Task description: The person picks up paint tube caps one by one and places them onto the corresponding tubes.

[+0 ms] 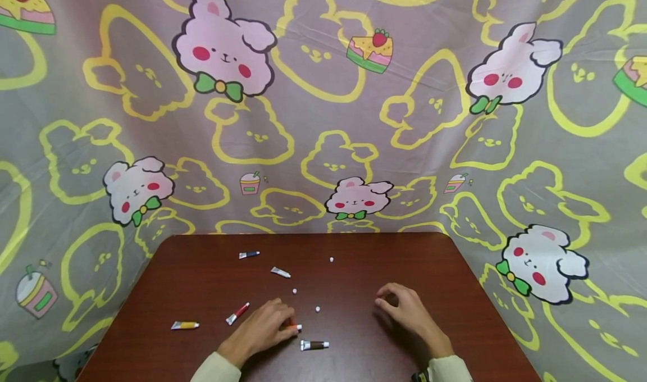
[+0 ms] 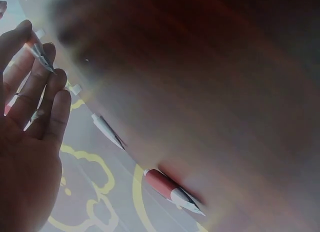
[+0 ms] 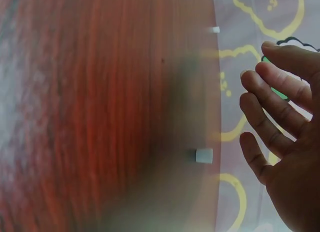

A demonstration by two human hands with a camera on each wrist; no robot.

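At lower centre, the left hand [image 1: 264,327] pinches a small orange, white-capped tube [image 1: 292,327]; lower right, the right hand [image 1: 410,315] hangs relaxed.

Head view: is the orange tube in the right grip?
No, the left grip pinches the orange tube, while the right grip shows nothing held.

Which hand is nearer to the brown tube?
Left. The left hand, pinching the orange tube, is just left of the brown tube and beyond it; the right hand is farther off, to its right.
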